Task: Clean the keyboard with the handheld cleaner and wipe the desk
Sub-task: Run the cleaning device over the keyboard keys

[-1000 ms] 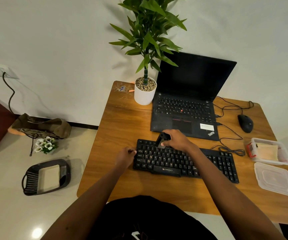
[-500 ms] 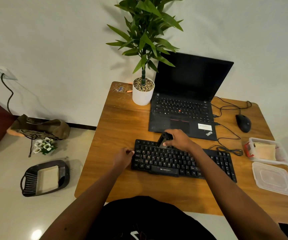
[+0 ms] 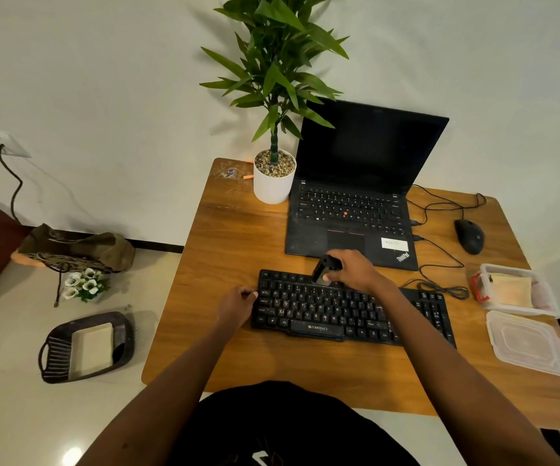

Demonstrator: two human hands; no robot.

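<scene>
A black keyboard (image 3: 339,316) lies flat on the near half of a wooden desk (image 3: 235,243), its long side running left to right, just in front of an open black laptop (image 3: 356,203) with a dark screen. The right hand (image 3: 354,269) is over the keyboard's far edge, fingers curled round a small black handheld cleaner (image 3: 324,268). The cleaner is tilted, and its lower tip touches the top rows of keys left of the keyboard's middle. The left hand (image 3: 238,306) is at the keyboard's left end, its fingers curled and holding that edge. Both forearms reach in from the bottom of the view, the right one crossing over the keyboard's right half. A white pot (image 3: 273,186) filled with pebbles holds a green plant and stands just left of the laptop. A black mouse (image 3: 469,235) sits well to the right of the laptop, its cable looping over the desk. At the desk's right edge is 1 clear plastic container (image 3: 541,297) with a folded yellowish cloth (image 3: 512,290) inside, and its clear lid (image 3: 527,343) lies flat on the desk just in front of it. On the floor to the left are a dark basket (image 3: 53,354), a small bunch of white flowers (image 3: 85,284) and a brown bag (image 3: 77,245).
</scene>
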